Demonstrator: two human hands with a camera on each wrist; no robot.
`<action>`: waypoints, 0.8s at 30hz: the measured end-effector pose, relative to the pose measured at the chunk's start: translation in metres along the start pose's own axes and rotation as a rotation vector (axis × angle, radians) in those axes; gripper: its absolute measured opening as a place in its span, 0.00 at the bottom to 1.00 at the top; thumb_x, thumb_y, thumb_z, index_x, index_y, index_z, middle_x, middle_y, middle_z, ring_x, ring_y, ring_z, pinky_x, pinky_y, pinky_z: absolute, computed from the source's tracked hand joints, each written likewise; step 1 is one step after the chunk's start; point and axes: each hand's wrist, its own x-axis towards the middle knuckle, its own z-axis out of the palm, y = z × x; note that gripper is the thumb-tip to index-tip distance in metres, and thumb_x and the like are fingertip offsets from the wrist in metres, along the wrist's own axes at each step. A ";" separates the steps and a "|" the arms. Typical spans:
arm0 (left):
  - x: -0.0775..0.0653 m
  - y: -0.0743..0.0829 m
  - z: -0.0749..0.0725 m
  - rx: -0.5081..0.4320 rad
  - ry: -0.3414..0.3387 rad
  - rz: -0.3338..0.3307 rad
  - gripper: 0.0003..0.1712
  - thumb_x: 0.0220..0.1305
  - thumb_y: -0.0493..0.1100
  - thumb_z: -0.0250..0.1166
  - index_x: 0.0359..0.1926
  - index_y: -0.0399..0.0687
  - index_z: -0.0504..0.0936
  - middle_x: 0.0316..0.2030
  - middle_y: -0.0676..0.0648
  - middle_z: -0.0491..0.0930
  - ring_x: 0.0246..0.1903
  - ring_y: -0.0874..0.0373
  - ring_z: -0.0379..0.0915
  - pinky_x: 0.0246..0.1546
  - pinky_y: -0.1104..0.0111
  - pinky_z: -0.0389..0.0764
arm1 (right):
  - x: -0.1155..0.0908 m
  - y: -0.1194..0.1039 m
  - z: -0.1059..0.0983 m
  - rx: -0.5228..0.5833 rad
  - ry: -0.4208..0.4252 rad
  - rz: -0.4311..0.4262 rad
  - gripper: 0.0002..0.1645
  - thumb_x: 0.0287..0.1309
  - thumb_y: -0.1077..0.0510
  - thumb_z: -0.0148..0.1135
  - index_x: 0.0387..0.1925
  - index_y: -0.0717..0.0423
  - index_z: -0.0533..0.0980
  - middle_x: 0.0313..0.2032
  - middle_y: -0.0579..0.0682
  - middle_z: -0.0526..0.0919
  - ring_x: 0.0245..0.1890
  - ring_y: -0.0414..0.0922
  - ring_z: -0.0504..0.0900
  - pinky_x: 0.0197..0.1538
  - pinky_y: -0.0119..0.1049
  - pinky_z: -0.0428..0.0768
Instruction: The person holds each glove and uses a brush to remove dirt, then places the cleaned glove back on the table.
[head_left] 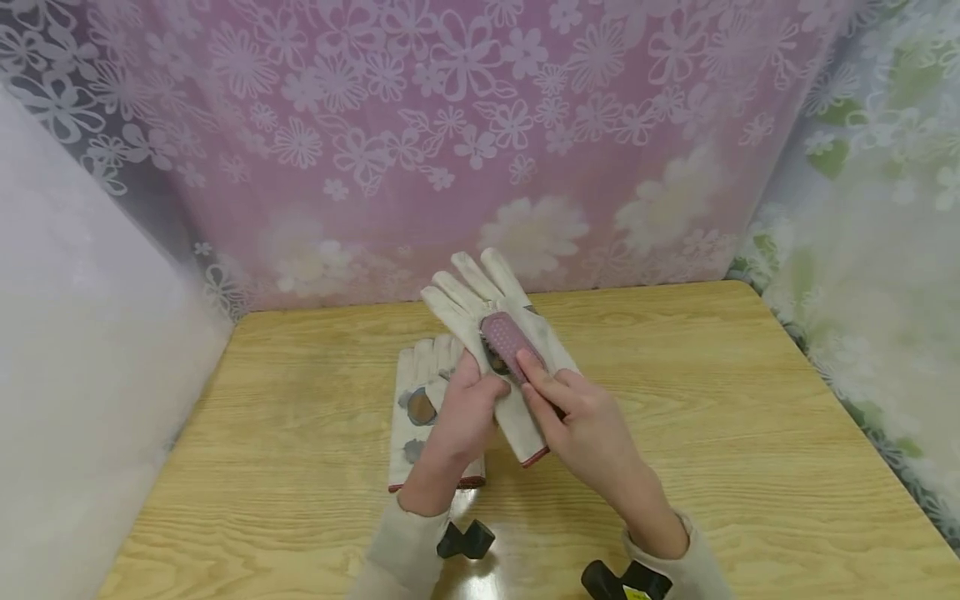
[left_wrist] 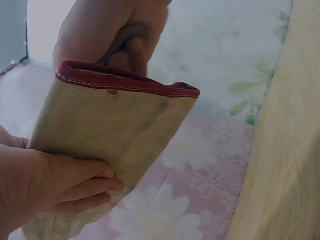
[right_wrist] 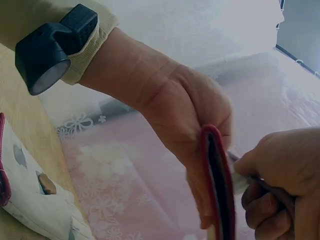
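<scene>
Tilted up over the table, a white work glove (head_left: 517, 421) with a red-edged cuff is held between both hands. My left hand (head_left: 467, 417) grips it from the left side, thumb on the face toward me and fingers (left_wrist: 90, 185) behind. Curled round a pink, white-dotted oblong tool (head_left: 507, 336) is my right hand (head_left: 592, 429), forefinger along its top. The tool lies over the glove's palm, beside a dark patch (head_left: 497, 362); its underside is hidden. A second white glove (head_left: 401, 429) lies flat under my left hand, with grey stains and a brown spot.
The wooden table (head_left: 720, 400) runs back to a pink flowered curtain (head_left: 420, 167). Pale sheets hang at the left (head_left: 90, 333) and right (head_left: 862, 292). A black camera (head_left: 467, 540) is strapped at the left wrist, another (head_left: 626, 581) at the right.
</scene>
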 end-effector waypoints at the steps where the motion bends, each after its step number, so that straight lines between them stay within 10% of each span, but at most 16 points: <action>1: 0.000 0.002 -0.003 -0.022 0.002 0.007 0.43 0.61 0.23 0.36 0.77 0.44 0.39 0.71 0.35 0.54 0.68 0.42 0.59 0.60 0.66 0.74 | -0.001 -0.001 -0.002 -0.010 -0.027 0.004 0.26 0.53 0.68 0.70 0.56 0.61 0.80 0.20 0.46 0.73 0.17 0.31 0.58 0.18 0.22 0.61; 8: -0.001 0.006 -0.012 -0.014 0.092 0.039 0.41 0.60 0.24 0.37 0.75 0.40 0.44 0.71 0.34 0.54 0.69 0.42 0.58 0.58 0.68 0.75 | -0.003 -0.004 -0.010 0.016 -0.106 0.053 0.26 0.55 0.66 0.70 0.57 0.57 0.80 0.21 0.41 0.71 0.18 0.31 0.57 0.20 0.24 0.62; 14: -0.002 -0.004 0.005 0.056 -0.036 0.000 0.39 0.69 0.28 0.37 0.78 0.47 0.38 0.72 0.36 0.54 0.68 0.45 0.59 0.62 0.66 0.72 | 0.001 -0.005 0.005 0.244 0.034 0.061 0.26 0.58 0.72 0.64 0.60 0.63 0.76 0.38 0.53 0.88 0.28 0.35 0.74 0.30 0.21 0.72; 20: 0.001 -0.003 0.004 -0.107 -0.008 -0.043 0.45 0.59 0.23 0.38 0.77 0.43 0.41 0.73 0.35 0.52 0.69 0.41 0.56 0.61 0.65 0.72 | 0.002 0.000 -0.002 0.381 -0.012 0.229 0.26 0.63 0.69 0.61 0.62 0.56 0.76 0.58 0.54 0.80 0.56 0.37 0.77 0.50 0.21 0.77; 24: 0.002 0.001 0.000 -0.207 -0.023 -0.086 0.45 0.57 0.22 0.38 0.77 0.40 0.40 0.75 0.37 0.48 0.73 0.42 0.49 0.64 0.64 0.69 | 0.001 0.004 -0.013 0.360 -0.043 0.277 0.26 0.64 0.67 0.61 0.63 0.52 0.76 0.59 0.54 0.79 0.56 0.36 0.78 0.48 0.21 0.77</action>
